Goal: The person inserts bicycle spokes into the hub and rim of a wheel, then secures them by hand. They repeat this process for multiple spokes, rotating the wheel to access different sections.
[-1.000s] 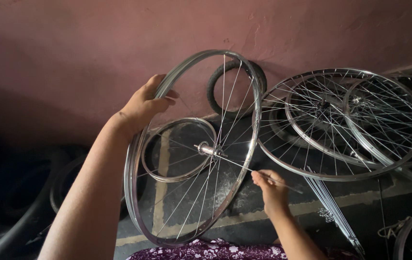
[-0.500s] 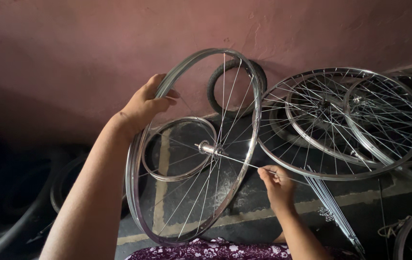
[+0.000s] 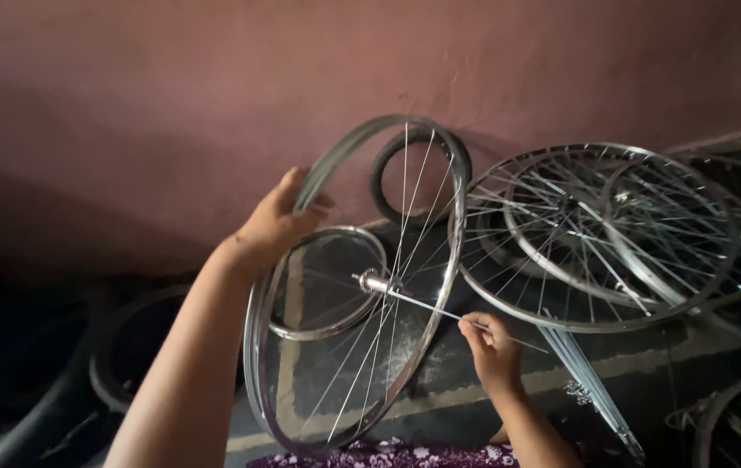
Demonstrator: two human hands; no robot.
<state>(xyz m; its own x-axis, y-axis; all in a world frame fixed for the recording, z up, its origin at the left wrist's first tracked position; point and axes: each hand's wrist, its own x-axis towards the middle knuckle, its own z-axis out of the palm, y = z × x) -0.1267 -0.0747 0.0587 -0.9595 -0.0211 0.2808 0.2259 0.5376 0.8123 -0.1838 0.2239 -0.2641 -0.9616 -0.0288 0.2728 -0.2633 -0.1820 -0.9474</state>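
Dim room, rough pinkish plaster wall at the back, dark floor w/ pale painted stripes below it. Far left is near black: curved shapes of dark rubber tyres lying on the floor, detail hard to make out.

Left hand is up on the upper-left edge of a large shiny silver bicycle wheel rim, fingers curled over the metal, thumb on the near side, so closed on the rim & holding it upright, tilted a bit toward the wall. Bottom of that rim sits low by the person's lap, just above a purple floral cloth. The rim is only partly laced; thin spokes fan from a small silver hub at its centre.

Seen through the rim: a smaller bare silver rim on the floor, and a small black rubber tyre leaning against the wall.

Right hand is lower right of the hub, just outside the rim's right edge, fingers pinched narrow on a long thin silver spoke that runs from the hub out past the hand.

Further right, a stack of fully spoked silver wheels leans at the wall, overlapping each other, close to the held rim but whether touching I can't tell. A flat metal strip lies on the floor under them. Bottom-right corner: part of another dark rim.
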